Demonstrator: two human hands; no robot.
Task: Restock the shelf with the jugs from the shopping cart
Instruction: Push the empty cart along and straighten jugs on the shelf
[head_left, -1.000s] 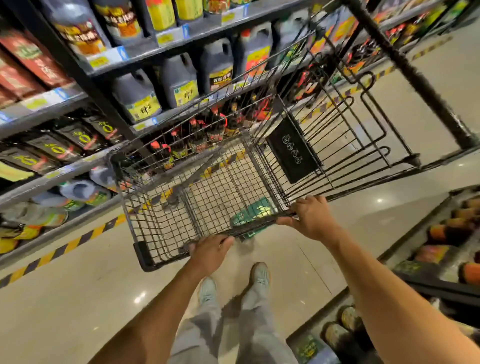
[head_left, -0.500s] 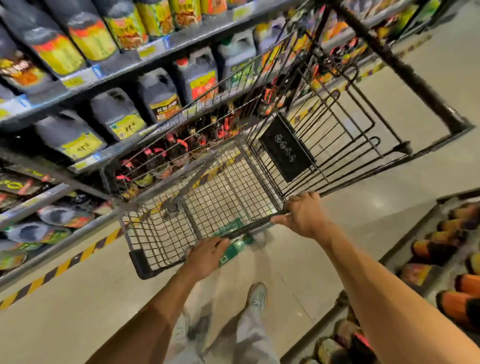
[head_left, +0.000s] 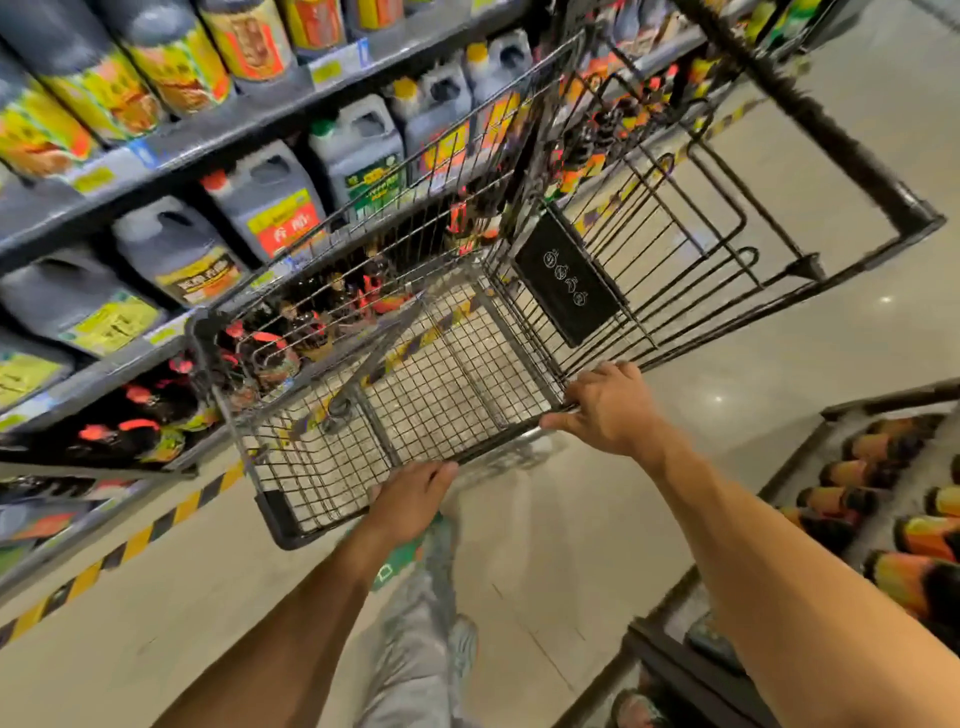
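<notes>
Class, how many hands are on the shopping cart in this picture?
2. The left hand grips the near rim of the cart by its left corner; the right hand grips that rim farther right. None seem hidden.

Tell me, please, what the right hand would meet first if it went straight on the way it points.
The right hand grips the cart rim. Straight on, up and left, it would likely meet the cart's far wire wall, before the shelf jugs; depth is unclear.
</notes>
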